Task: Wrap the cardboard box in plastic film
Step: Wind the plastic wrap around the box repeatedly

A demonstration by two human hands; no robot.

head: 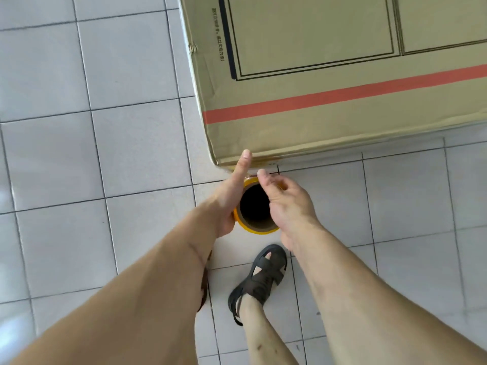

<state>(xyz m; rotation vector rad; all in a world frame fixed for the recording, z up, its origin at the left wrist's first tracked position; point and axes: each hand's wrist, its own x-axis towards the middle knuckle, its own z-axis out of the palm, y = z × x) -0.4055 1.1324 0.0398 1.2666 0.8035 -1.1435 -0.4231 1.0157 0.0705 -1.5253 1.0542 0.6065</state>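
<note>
— Two hands are seen at the roll (pixel 257 225)?
— Yes. It is gripped by the left hand (pixel 229 196); film is pinched by the right hand (pixel 284 198), just beside the box (pixel 329 83) corner.

Pale grey tiled floor (pixel 79 154), dark grout.

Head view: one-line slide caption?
Both hands, left and right, hold a film roll upright at the cardboard box's lower corner on a tiled floor.
</note>
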